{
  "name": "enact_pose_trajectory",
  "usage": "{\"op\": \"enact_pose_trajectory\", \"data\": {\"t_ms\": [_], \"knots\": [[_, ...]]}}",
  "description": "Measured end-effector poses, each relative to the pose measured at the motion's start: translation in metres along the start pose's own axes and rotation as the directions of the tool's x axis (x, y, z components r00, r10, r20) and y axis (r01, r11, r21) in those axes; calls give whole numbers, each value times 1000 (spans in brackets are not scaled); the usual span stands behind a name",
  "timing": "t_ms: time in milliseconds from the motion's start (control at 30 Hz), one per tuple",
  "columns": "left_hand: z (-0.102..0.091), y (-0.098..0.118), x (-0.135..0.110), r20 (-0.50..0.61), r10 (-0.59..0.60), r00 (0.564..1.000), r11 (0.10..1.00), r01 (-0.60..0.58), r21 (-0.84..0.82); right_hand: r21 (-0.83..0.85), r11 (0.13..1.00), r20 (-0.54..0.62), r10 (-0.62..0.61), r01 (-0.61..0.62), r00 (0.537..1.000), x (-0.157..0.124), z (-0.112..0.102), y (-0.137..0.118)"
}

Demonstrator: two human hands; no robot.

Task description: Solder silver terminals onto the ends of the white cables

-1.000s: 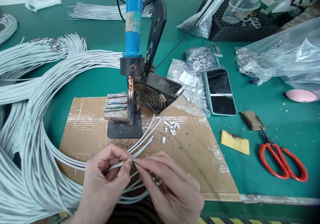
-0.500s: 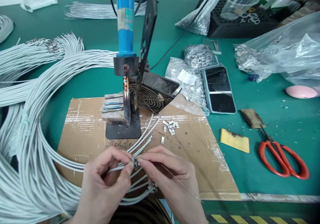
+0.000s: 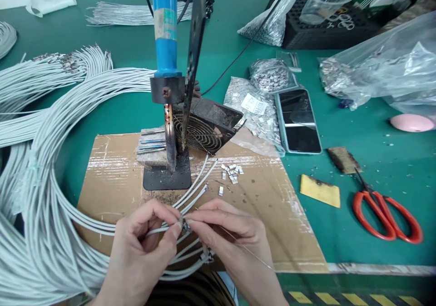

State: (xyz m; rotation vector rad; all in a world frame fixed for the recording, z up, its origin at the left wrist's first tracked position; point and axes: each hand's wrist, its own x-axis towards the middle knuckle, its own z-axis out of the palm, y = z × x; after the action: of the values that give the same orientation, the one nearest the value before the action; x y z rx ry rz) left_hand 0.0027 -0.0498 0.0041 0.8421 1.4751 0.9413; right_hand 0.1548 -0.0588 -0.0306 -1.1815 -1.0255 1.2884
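My left hand pinches a white cable close to its end, thumb against forefinger. A small metal piece shows at that end, between the fingertips of both hands. My right hand is closed in a pinch at the same spot; a thin silvery wire passes through its fingers and trails to the lower right. What exactly lies under the right fingertips is partly hidden. More cable ends with metal pieces lie below my right hand. Just ahead stands a blue-handled soldering iron, tip down.
Cardboard covers the work area, with small metal clips on it. A dark fan stands behind the iron. Bundled white cables fill the left. Rightward are a phone, red-handled scissors, a yellow sponge and plastic bags.
The camera view has shifted slightly, so the iron appears a little further left. Both hands keep nearly the same pinch at the cable end.
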Motion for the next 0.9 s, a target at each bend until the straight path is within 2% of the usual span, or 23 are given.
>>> {"op": "enact_pose_trajectory", "data": {"t_ms": [267,467,567,733,900], "knots": [[-1,-1,2,7,-8,1000,1000,9,-2,-79,994,0,-70,70,998,1,0,2],[1,-2,6,-17,30,999,1000,-30,0,-287,939,24,-188,187,982,-2,-1,9],[0,-3,9,-39,57,998,998,-55,32,-365,911,17,-199,191,980,-4,0,12],[-2,-4,14,-70,108,992,991,-101,91,-386,919,-99,-127,80,987,-4,7,12],[-3,-6,21,-114,160,980,983,-149,103,-332,924,-54,-217,188,975,2,12,9]]}}
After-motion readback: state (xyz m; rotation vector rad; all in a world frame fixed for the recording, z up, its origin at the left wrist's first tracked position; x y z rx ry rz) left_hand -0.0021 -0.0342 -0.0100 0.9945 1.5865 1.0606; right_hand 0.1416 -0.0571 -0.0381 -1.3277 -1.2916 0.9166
